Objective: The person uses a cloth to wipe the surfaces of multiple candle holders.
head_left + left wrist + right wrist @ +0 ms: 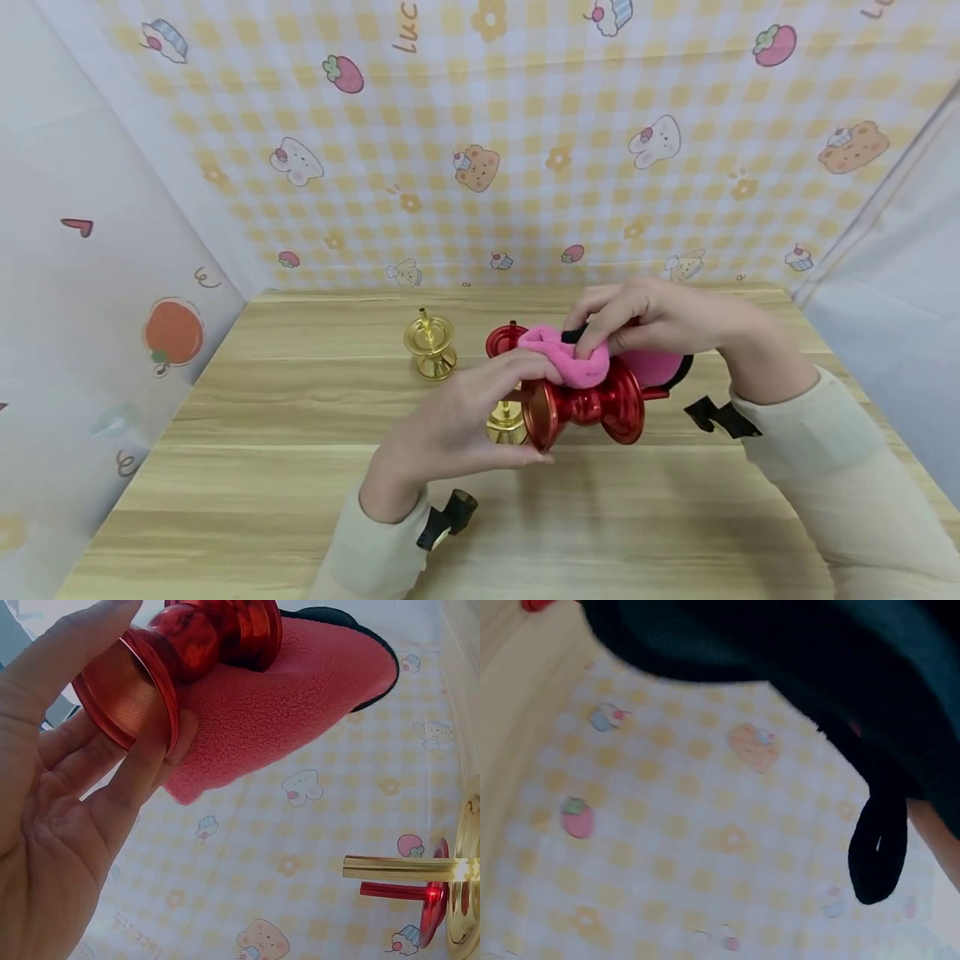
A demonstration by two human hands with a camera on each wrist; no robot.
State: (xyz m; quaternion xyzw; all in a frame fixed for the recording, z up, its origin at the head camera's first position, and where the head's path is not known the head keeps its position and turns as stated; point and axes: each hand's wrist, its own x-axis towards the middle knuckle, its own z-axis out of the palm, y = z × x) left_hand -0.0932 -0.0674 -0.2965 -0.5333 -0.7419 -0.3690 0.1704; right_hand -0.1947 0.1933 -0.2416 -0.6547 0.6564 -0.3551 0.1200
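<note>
A shiny red candle holder (588, 408) lies sideways in the air above the table, its hollow foot facing left. My left hand (468, 408) grips the foot by its rim, with thumb and fingers around it in the left wrist view. My right hand (645, 321) pinches a pink fleecy cloth (262, 712) with black edging, bunched against the holder's upper side. In the right wrist view the cloth's dark edge and a black hanging loop (877, 859) fill the top and right; the fingers are hidden there.
One gold candle holder (435, 362) stands upright at the back left of the wooden table (300, 450). Another gold holder (507, 429) and a second red holder (501, 340) stand behind the left hand, partly covered. A checked cloth backdrop (525, 200) rises behind.
</note>
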